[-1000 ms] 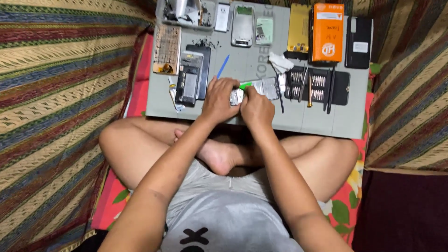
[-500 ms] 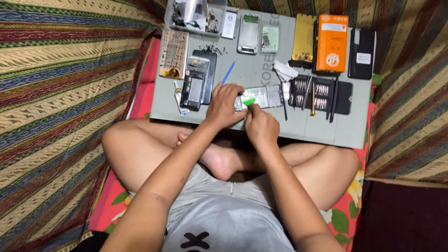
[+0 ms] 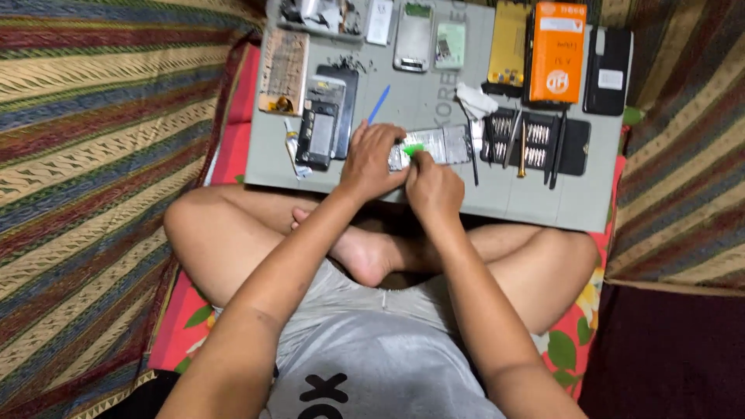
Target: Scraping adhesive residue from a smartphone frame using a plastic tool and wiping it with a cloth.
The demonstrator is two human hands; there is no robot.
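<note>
Both hands have shifted slightly: left hand [image 3: 371, 159] grips the silver phone part [image 3: 434, 146], right hand [image 3: 433, 186] pinches a green tool [image 3: 413, 149].

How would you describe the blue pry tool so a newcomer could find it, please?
On the grey work mat, look just above the left hand. The blue pry tool lies slanted beside the opened phone, the only thin blue stick there.

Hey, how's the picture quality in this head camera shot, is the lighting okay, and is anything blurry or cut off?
Head view: light is even and soft over the grey work mat, with no hard glare. The left hand and right hand look slightly soft, so the small green piece between them lacks detail. The bottom right corner falls dark. The tray at the top edge is cut off.
</note>
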